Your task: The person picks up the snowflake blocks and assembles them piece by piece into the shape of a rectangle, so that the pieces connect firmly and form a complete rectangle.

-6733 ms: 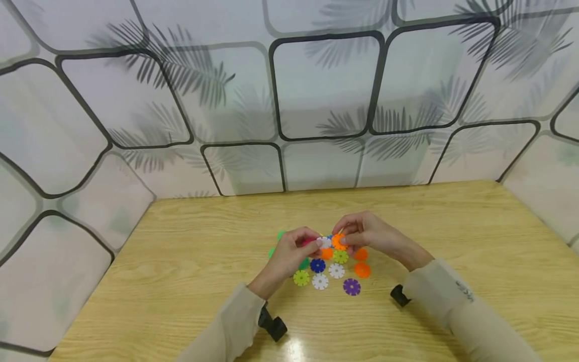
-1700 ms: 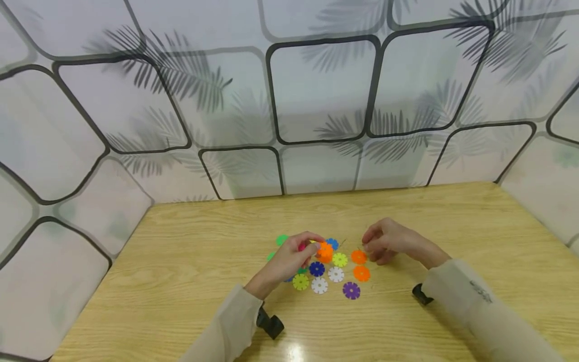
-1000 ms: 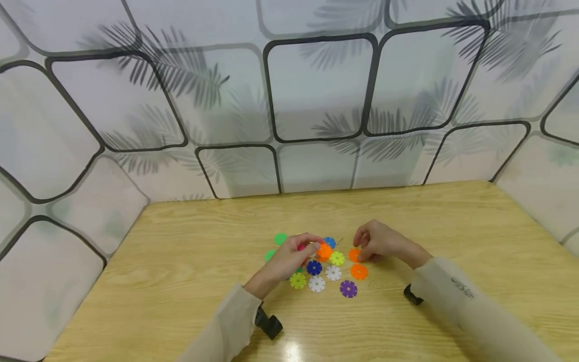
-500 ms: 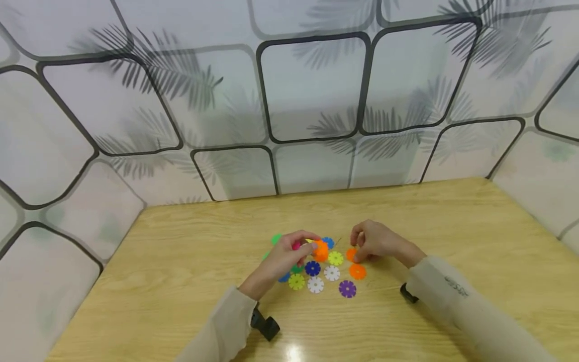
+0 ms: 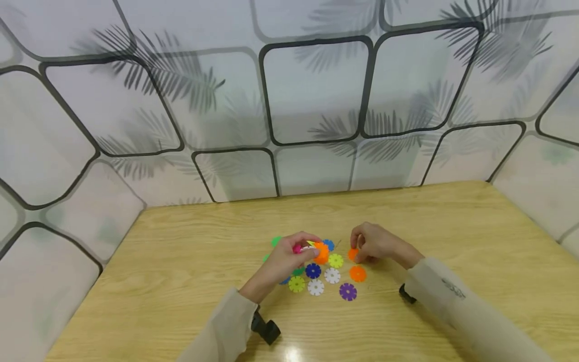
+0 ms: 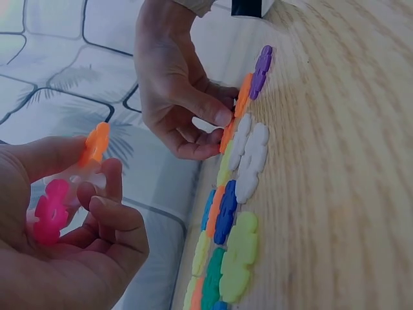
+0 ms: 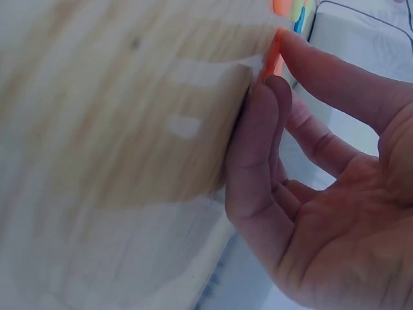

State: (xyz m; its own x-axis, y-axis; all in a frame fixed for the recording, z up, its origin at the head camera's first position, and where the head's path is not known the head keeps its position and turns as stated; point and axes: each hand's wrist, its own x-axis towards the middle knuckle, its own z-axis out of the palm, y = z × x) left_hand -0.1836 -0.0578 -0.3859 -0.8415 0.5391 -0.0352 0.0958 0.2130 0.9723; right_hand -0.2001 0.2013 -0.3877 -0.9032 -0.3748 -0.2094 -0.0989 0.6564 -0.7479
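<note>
My left hand (image 5: 289, 256) holds a small joined cluster of notched discs above the table: an orange disc (image 6: 97, 143), a pink disc (image 6: 51, 212) and a whitish one between them. The right hand (image 5: 380, 244) has thumb and fingertips at the edges of an orange disc (image 7: 273, 58) lying on the wood. Just in front of that disc lies another orange disc (image 5: 358, 274), with a purple disc (image 5: 348, 291) nearer the front. White, yellow, dark blue and green discs lie flat between and below the hands; some are partly covered by the left hand.
The wooden table (image 5: 203, 226) runs back to a patterned cloth wall (image 5: 312, 95), with side walls at left and right. A blue disc (image 5: 328, 245) lies behind the cluster. Black camera mounts sit under both wrists, the left one (image 5: 266, 329) close to the tabletop.
Earlier the right hand was at the held cluster beside the left hand; it moved right, then came down onto the orange disc. The left hand keeps hold of its cluster.
</note>
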